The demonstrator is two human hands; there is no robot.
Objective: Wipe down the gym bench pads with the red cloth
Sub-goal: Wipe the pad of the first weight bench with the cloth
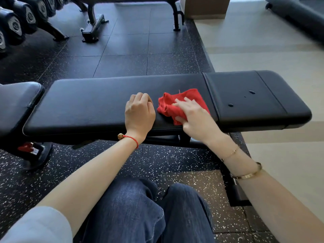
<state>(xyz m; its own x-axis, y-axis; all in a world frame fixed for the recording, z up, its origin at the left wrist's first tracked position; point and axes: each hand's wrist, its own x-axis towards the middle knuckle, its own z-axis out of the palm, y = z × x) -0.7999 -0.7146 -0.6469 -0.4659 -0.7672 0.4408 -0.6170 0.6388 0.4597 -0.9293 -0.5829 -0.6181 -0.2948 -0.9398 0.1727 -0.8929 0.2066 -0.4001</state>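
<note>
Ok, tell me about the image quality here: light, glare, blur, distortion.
Head view: daylight washes the pale floor on the right, while the dark rubber floor stays dim; soft sheen on the bench pad; wide-angle bending curves the bench edges; the right hand on the red cloth is slightly blurred, the left hand sharp.

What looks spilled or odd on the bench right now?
Small dark droplets sit on the black padded end section of the bench, right of the crumpled red cloth under the right hand. They look like unwiped liquid.
</note>
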